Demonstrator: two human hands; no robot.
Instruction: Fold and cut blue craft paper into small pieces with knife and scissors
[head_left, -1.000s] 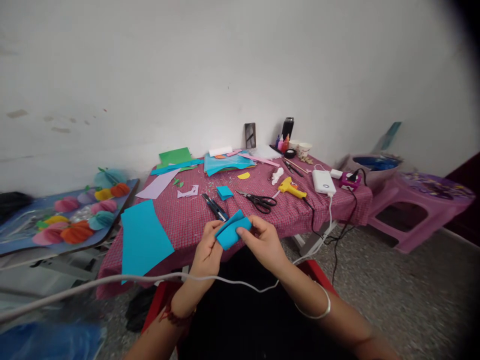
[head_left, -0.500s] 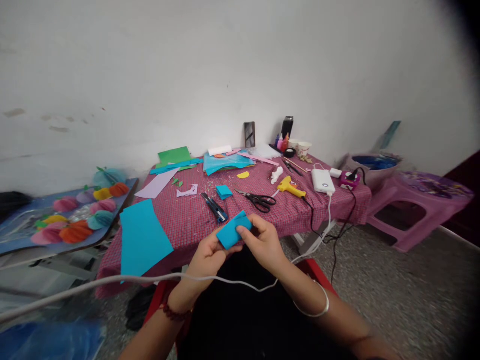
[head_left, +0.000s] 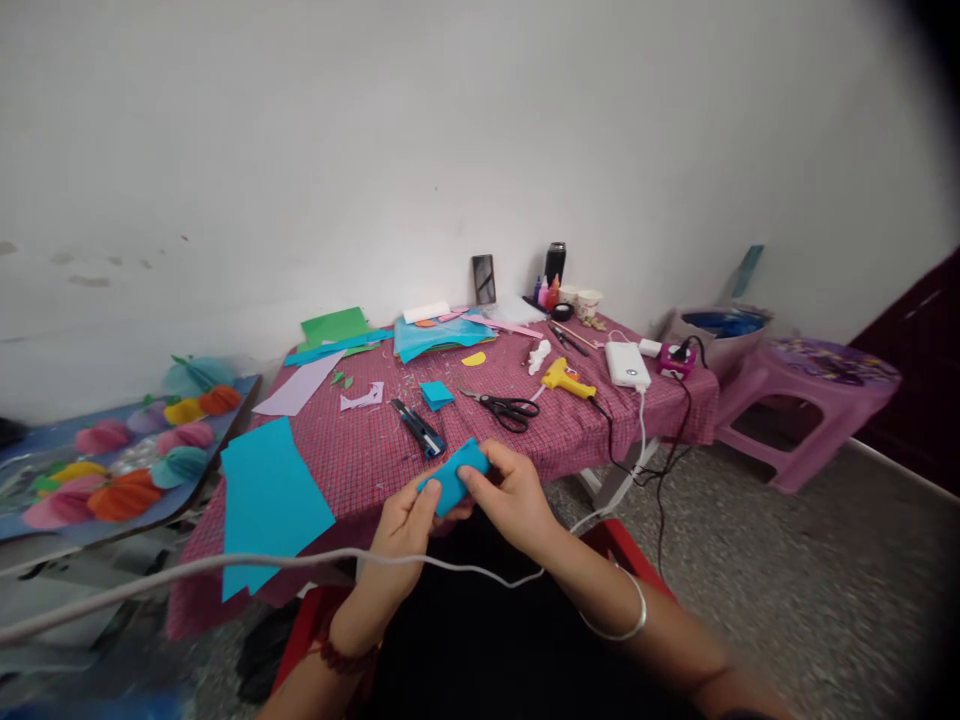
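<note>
A folded piece of blue paper [head_left: 451, 480] is held between both hands just off the table's front edge. My left hand [head_left: 405, 522] grips its left end, thumb on top and fingers beneath. At the right end, my right hand [head_left: 512, 492] pinches it with the thumb pressed on the upper face. Just beyond the paper lie a utility knife [head_left: 418, 428] and black-handled scissors [head_left: 504, 408]. A small folded blue square [head_left: 436, 395] rests between those two tools. Large blue sheets [head_left: 271, 495] hang over the table's edge at the left.
A yellow glue gun [head_left: 568, 379] and a white power bank [head_left: 627, 365] lie on the right, their cables dropping off the checked tablecloth [head_left: 352, 470]. Paper fruit shapes [head_left: 124, 495] cover a side table at left. A white cable [head_left: 300, 560] crosses before my forearms.
My left thumb has come onto the top of the folded blue paper, where it was lower before. The view has shifted slightly; the tools on the table have stayed put.
</note>
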